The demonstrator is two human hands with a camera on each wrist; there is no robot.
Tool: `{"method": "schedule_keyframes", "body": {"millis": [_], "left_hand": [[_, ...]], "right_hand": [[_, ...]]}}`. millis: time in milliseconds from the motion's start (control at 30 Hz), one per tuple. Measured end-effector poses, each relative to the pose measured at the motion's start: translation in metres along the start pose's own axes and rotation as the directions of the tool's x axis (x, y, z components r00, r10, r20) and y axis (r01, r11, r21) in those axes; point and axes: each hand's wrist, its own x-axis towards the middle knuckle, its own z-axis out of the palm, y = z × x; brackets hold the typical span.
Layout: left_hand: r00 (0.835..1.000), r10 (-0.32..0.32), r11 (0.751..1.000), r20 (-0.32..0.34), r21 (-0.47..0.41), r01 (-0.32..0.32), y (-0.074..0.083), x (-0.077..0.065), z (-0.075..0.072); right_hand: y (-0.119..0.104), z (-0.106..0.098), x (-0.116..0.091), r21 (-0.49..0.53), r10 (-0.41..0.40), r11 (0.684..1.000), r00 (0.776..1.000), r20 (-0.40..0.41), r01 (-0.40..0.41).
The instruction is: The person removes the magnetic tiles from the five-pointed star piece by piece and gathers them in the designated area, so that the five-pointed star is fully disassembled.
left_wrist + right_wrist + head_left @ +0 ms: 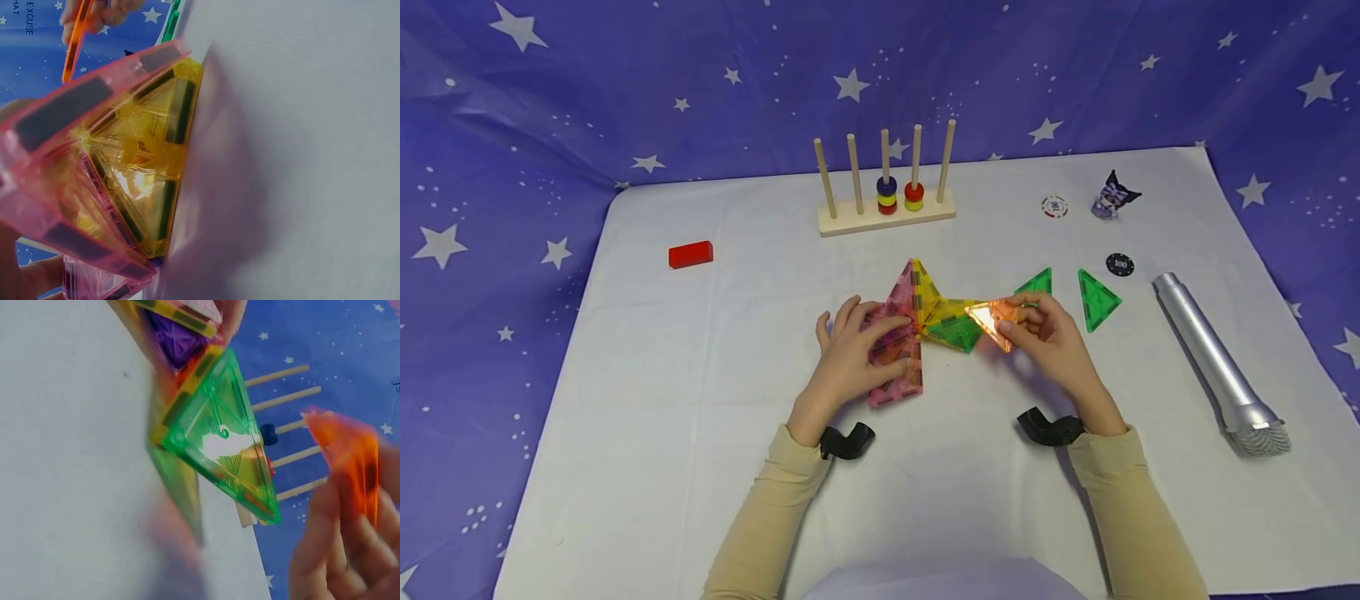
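My left hand holds a built shape of see-through magnetic tiles, fingers and thumb about its pink tiles. Yellow tiles and a green triangle tile stick out to the right of it. In the right wrist view a purple tile also shows in the shape. An orange triangle tile is pinched between thumb and fingers of my right hand, close to the shape's right tip. Two loose green triangle tiles lie beyond and right of that hand, one partly hidden by it.
A wooden peg stand with colored rings stands at the back. To the right are a small figurine, a white chip, a black chip and a silver microphone. A red block lies left.
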Motion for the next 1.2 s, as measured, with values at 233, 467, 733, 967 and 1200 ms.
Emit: {"method": "schedule_keyframes", "body": {"millis": [233,467,733,967,1200], "left_hand": [[1.0,-0.013,1.0,0.029,0.009,0.013,-0.001,-0.001,-0.004],[0.998,-0.02,1.0,0.06,-0.006,0.021,-0.001,-0.001,-0.007],[0.996,-0.016,1.0,0.086,-0.003,0.017,-0.005,-0.002,-0.008],[0.998,-0.003,1.0,0.065,-0.021,0.005,-0.011,-0.003,-0.011],[0.998,-0.012,0.999,0.054,-0.034,0.014,-0.015,-0.004,-0.014]], "right_hand": [[0.005,-0.008,0.031,-0.068,0.093,0.992,0.972,-0.217,-0.11],[0.014,-0.008,0.056,-0.205,0.242,0.941,0.958,-0.152,-0.27],[0.022,-0.005,0.065,-0.417,0.334,0.843,0.938,-0.086,-0.339],[0.023,-0.005,0.068,-0.514,0.312,0.806,0.949,-0.053,-0.293],[0.023,-0.005,0.068,-0.548,0.327,0.784,0.945,-0.035,-0.291]]}}
